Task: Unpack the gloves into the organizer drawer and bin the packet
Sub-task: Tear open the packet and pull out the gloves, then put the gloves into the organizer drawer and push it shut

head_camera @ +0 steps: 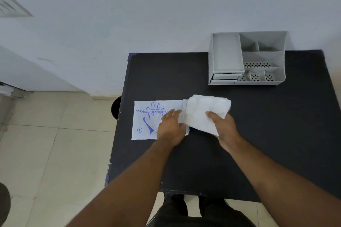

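Note:
A flat white packet (147,120) printed with a blue hand outline lies at the left edge of the black table (267,125). My left hand (170,129) presses down on the packet's right end, fingers spread. My right hand (223,127) grips a folded wad of white gloves (206,110), which sticks out past the packet's right end. A grey desk organizer (247,59) stands at the back right of the table; a small drawer (226,77) in its lower left front looks slightly open.
A dark round bin (116,108) sits on the tiled floor, partly hidden by the table's left edge. A white wall runs behind the table. My legs show below the near edge.

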